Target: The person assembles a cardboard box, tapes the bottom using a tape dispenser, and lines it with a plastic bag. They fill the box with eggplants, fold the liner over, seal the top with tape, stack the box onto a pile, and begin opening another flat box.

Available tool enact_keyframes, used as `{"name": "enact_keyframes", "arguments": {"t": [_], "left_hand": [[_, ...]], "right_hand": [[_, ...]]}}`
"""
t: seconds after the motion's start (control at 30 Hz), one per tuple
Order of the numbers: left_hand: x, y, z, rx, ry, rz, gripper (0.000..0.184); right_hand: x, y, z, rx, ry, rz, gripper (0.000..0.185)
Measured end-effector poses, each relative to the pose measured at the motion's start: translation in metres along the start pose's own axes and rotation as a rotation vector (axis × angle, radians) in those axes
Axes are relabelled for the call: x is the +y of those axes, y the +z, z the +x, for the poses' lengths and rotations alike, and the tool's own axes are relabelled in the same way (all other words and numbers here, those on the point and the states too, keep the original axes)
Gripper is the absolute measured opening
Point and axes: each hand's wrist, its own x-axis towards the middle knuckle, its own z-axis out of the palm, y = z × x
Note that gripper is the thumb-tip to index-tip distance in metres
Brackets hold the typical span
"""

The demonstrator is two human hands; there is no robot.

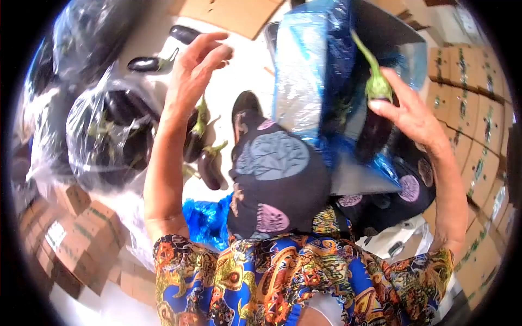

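My right hand (410, 111) grips an eggplant (375, 127) near its green cap, the long stem pointing up and away. The eggplant is held over an open box (410, 41) lined with blue plastic film (302, 70) that stands between my legs. What lies in the box is mostly in shadow. Raised on the other side, my left hand (198, 68) has loosely bent fingers held apart, with nothing in them. Near it two eggplants (144, 64) lie on the white floor, and a few more (209, 165) lie beneath my left forearm.
Clear plastic bags of eggplants (111, 133) stand at the left, with a darker full bag (89, 43) behind. Cartons are stacked on the right (467, 108) and lower left (87, 233). Flat cardboard (228, 13) lies at the top. Crumpled blue film (206, 220) is by my leg.
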Motion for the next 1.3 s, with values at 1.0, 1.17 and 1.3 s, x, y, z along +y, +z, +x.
{"name": "enact_keyframes", "arguments": {"t": [1.0,1.17,1.3], "left_hand": [[0.133,0.074,0.011,-0.516,0.070,-0.204,0.063],[0.030,0.010,-0.021,-0.122,-0.173,-0.236,0.044],[-0.070,-0.050,-0.107,0.153,-0.528,-0.210,0.037]], "right_hand": [[-0.078,0.003,-0.008,0.209,-0.250,0.232,0.085],[0.009,0.032,-0.013,0.091,0.181,0.176,0.084],[0.066,0.058,0.027,-0.008,0.219,-0.003,0.088]]}}
